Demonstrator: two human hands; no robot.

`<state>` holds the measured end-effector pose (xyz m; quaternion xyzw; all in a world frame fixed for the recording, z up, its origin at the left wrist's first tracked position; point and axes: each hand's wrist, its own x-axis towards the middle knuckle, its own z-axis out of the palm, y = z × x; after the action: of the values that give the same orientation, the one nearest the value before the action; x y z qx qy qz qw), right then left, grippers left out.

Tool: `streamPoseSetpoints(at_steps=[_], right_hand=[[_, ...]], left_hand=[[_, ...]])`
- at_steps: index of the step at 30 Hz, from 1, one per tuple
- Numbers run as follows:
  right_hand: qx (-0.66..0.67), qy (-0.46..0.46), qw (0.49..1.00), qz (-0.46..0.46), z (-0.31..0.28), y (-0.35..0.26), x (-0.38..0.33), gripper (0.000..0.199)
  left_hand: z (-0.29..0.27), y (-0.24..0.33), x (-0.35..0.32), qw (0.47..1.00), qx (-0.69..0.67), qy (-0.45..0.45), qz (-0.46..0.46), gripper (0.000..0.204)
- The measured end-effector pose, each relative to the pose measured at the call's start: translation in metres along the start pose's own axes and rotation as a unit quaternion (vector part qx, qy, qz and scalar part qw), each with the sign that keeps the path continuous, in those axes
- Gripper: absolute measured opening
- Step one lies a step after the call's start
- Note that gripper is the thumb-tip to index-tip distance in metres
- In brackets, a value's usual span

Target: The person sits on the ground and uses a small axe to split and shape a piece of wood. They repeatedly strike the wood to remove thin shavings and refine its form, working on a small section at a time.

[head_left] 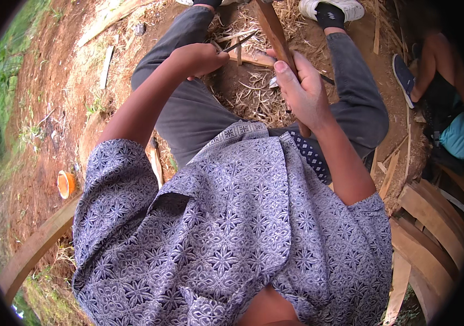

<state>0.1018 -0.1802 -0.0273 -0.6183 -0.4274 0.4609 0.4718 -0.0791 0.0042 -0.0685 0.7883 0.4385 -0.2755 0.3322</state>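
Note:
My left hand is closed around a knife, its handle hidden in the fist. The thin dark blade points up and to the right, toward a long brown wooden stick, with a gap between them. That stick slants between my legs, its lower end near my lap. My right hand grips it around the middle, thumb lying along the near side. A short dark piece shows beside the right hand; I cannot tell what it is. Behind the stick, a pale wooden strip lies on the ground.
Wood shavings litter the dirt between my legs. At far right sits another person, only partly visible. Curved planks are stacked at lower right. An orange container lies at left, near a wooden beam.

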Motion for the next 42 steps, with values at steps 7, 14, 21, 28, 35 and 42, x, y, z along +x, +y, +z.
streamPoseSetpoints(at_steps=[7,14,21,28,35,42], right_hand=[[0.004,0.005,0.996,0.09,-0.01,0.052,-0.011,0.035],[0.013,0.043,0.978,0.205,-0.033,0.11,-0.024,0.035],[-0.08,0.048,0.959,0.268,-0.053,0.165,-0.032,0.04],[-0.047,0.052,0.946,0.316,-0.05,0.173,-0.028,0.039],[-0.034,0.025,0.947,0.318,-0.048,0.191,-0.024,0.041],[-0.19,-0.06,0.942,0.271,-0.044,0.198,-0.023,0.044]], left_hand=[[-0.005,0.004,-0.004,1.0,0.016,-0.013,-0.006,0.065],[0.015,-0.002,-0.001,0.99,0.062,0.119,0.039,0.056],[0.019,0.0,0.003,0.964,0.094,0.226,0.102,0.029],[0.034,-0.026,0.017,0.963,0.093,0.231,0.104,0.027],[0.048,-0.023,0.019,0.955,0.094,0.262,0.106,0.028],[0.063,-0.016,0.014,0.949,0.112,0.269,0.119,0.055]])
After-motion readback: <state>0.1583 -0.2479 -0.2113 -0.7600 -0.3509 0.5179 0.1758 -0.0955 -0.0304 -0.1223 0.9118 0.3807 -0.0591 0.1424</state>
